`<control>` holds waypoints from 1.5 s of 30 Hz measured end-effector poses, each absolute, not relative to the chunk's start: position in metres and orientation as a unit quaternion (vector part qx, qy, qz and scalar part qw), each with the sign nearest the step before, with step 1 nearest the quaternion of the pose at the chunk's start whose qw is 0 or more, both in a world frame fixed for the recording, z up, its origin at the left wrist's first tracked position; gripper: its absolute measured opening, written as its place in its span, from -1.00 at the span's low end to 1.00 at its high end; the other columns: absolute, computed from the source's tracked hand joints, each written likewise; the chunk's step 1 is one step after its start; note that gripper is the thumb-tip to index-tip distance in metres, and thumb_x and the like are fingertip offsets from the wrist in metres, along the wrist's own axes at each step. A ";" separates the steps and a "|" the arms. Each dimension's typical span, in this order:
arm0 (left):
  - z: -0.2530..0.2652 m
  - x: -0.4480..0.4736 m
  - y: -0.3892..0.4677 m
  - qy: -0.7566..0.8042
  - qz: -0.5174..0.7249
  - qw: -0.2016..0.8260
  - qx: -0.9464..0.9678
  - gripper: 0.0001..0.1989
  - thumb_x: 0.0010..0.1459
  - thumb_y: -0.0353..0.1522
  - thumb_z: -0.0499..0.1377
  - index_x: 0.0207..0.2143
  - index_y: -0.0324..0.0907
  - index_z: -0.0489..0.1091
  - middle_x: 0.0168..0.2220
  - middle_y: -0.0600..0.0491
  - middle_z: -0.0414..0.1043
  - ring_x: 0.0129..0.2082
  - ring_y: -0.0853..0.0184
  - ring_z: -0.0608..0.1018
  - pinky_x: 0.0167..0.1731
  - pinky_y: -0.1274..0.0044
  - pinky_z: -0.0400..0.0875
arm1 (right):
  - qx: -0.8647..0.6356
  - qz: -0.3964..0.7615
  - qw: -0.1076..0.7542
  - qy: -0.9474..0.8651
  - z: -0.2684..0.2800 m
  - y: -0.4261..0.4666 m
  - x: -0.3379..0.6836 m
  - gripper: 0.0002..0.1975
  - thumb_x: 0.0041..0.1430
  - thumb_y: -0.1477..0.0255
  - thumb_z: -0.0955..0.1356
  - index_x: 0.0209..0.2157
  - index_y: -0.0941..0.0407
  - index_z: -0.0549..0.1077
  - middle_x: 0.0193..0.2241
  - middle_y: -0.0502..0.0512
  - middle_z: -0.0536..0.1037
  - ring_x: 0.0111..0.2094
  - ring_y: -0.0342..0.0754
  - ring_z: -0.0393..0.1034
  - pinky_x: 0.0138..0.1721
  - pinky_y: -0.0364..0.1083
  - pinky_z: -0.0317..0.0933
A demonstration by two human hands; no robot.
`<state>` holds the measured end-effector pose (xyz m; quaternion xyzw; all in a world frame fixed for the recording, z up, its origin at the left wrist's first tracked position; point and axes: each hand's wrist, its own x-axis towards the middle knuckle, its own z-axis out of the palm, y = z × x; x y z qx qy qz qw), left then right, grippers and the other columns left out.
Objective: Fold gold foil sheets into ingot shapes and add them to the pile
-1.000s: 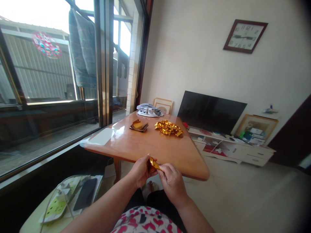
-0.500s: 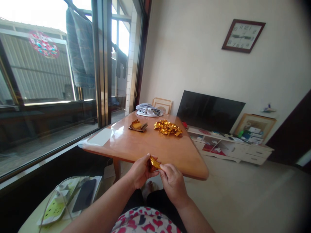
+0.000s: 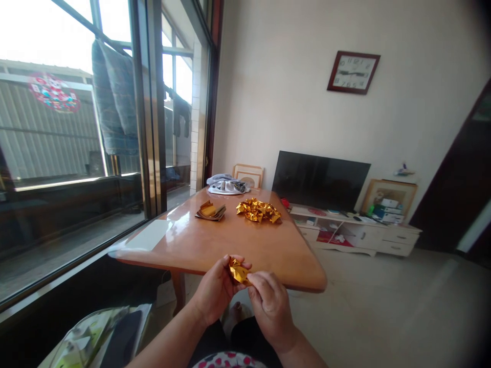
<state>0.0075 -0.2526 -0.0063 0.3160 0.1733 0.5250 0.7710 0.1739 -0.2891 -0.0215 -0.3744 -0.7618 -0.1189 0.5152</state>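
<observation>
Between my two hands, just off the near edge of the wooden table (image 3: pixel 230 245), is a folded piece of shiny gold foil paper (image 3: pixel 238 272). My left hand (image 3: pixel 217 289) curls around its left side, thumb on top. With thumb and fingertips, my right hand (image 3: pixel 270 304) pinches its right end. A heap of folded gold foil pieces (image 3: pixel 259 210) lies farther back on the table. Left of that heap sits a small stack of gold and brown paper sheets (image 3: pixel 210 210).
Folded cloth (image 3: pixel 228 184) lies at the table's far end. A white sheet (image 3: pixel 148 235) covers the left corner beside the window. Low at left, a stand holds a dark phone (image 3: pixel 121 337) and a power strip (image 3: pixel 82 342). A television (image 3: pixel 320 181) stands behind, above a white cabinet (image 3: pixel 395 240).
The foil piece between my hands looks wider and more opened out. My view has tilted slightly up and right. Both hands keep hold of the foil.
</observation>
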 end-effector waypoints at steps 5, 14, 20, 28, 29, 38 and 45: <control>0.000 0.006 -0.253 0.170 0.528 0.766 0.325 -0.71 0.35 -0.20 0.09 -0.11 -0.22 0.45 -0.12 -0.15 0.56 -0.19 0.20 0.59 -0.15 0.37 0.48 | -0.369 -0.123 0.512 -0.766 -0.021 -0.289 0.174 -0.71 0.29 0.59 0.28 0.01 0.08 0.44 -0.19 0.17 0.56 -0.19 0.02 0.48 -0.15 0.02 0.42; 0.010 0.004 -0.258 0.180 0.536 0.746 0.352 -0.69 0.35 -0.18 0.08 -0.08 -0.22 0.46 -0.09 -0.15 0.55 -0.11 0.17 0.57 -0.07 0.35 0.44 | -0.367 -0.145 0.520 -0.758 -0.025 -0.287 0.173 -0.66 0.26 0.63 0.27 0.01 0.07 0.45 -0.21 0.18 0.54 -0.21 0.02 0.48 -0.19 0.01 0.43; 0.013 0.007 -0.257 0.190 0.561 0.729 0.342 -0.71 0.32 -0.21 0.12 -0.10 -0.24 0.47 -0.12 -0.15 0.57 -0.13 0.18 0.58 -0.04 0.34 0.44 | -0.374 -0.114 0.535 -0.749 -0.027 -0.284 0.172 -0.64 0.28 0.61 0.26 0.07 0.07 0.42 -0.17 0.18 0.56 -0.15 0.02 0.49 -0.11 0.02 0.43; 0.017 0.002 -0.253 0.215 0.604 0.661 0.389 -0.68 0.26 -0.20 0.19 -0.09 -0.25 0.47 -0.14 -0.13 0.58 -0.14 0.15 0.59 -0.09 0.34 0.47 | -0.462 0.137 0.618 -0.621 -0.031 -0.285 0.170 -0.86 0.35 0.36 0.28 -0.18 0.10 0.44 -0.41 0.04 0.55 -0.42 -0.09 0.46 -0.32 -0.13 0.38; 0.017 0.001 -0.253 0.217 0.605 0.655 0.397 -0.68 0.27 -0.19 0.18 -0.08 -0.24 0.47 -0.13 -0.13 0.58 -0.14 0.15 0.58 -0.10 0.34 0.48 | -0.464 0.181 0.615 -0.612 -0.030 -0.286 0.168 -0.83 0.36 0.32 0.28 -0.24 0.10 0.43 -0.47 0.01 0.52 -0.48 -0.11 0.41 -0.40 -0.16 0.34; 0.010 0.002 -0.247 0.267 0.594 0.655 0.382 -0.59 0.30 -0.12 0.15 -0.02 -0.26 0.42 -0.13 -0.16 0.56 -0.17 0.16 0.60 -0.15 0.33 0.53 | -0.407 0.172 0.600 -0.667 -0.017 -0.287 0.167 -0.79 0.27 0.36 0.34 -0.09 0.09 0.49 -0.32 0.06 0.53 -0.36 -0.09 0.43 -0.29 -0.14 0.36; 0.010 0.003 -0.251 0.297 0.526 0.711 0.360 -0.64 0.29 -0.16 0.19 0.00 -0.21 0.40 -0.09 -0.14 0.54 -0.18 0.22 0.62 -0.20 0.43 0.55 | -0.404 0.236 0.611 -0.638 -0.025 -0.277 0.172 -0.83 0.29 0.33 0.35 -0.18 0.10 0.53 -0.30 0.08 0.61 -0.30 -0.05 0.52 -0.23 -0.12 0.41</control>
